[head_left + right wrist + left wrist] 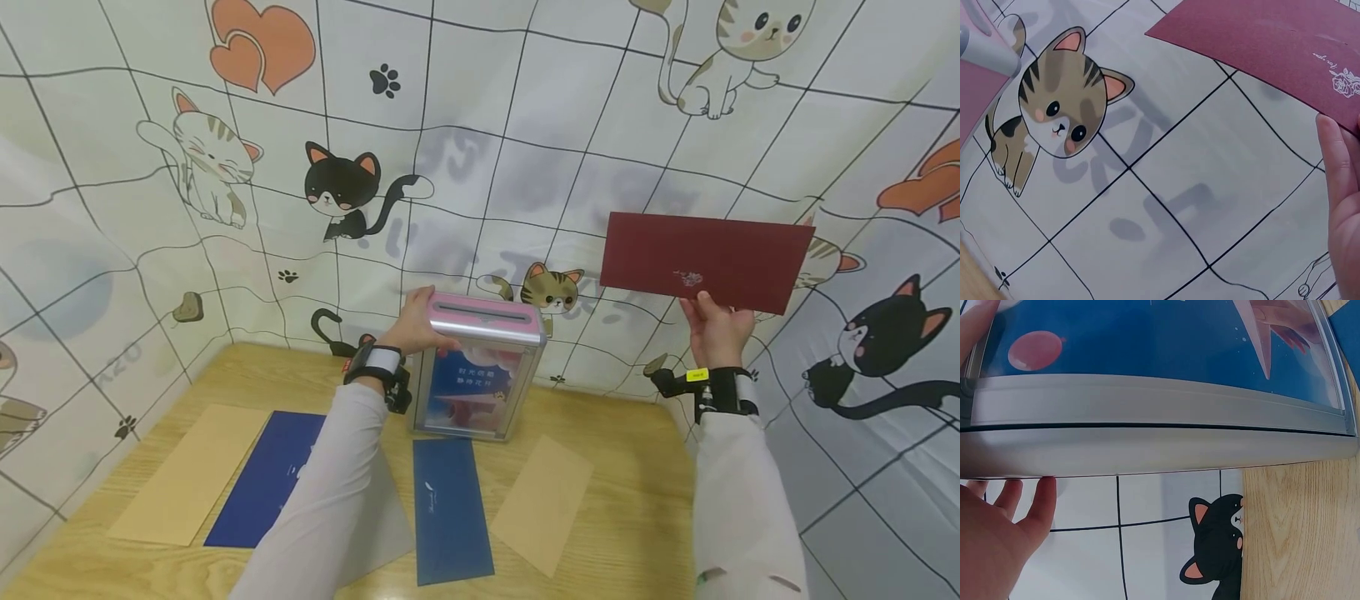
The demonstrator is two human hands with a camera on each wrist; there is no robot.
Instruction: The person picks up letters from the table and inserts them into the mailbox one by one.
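A silver-framed box with a pink top and a long slot stands upright on the table, a blue and pink printed picture behind its clear front. My left hand grips its upper left corner, thumb across the front. In the left wrist view, those fingers touch the silver side. Up at the right, level with the box top but apart from it, my right hand pinches a dark red envelope by its lower edge. A small white rose print shows on the envelope in the right wrist view.
On the table lie a blue envelope before the box, a tan one to its right, and a dark blue one and another tan one at left. My left forearm partly covers a grey envelope. Cat-print cloth hangs behind.
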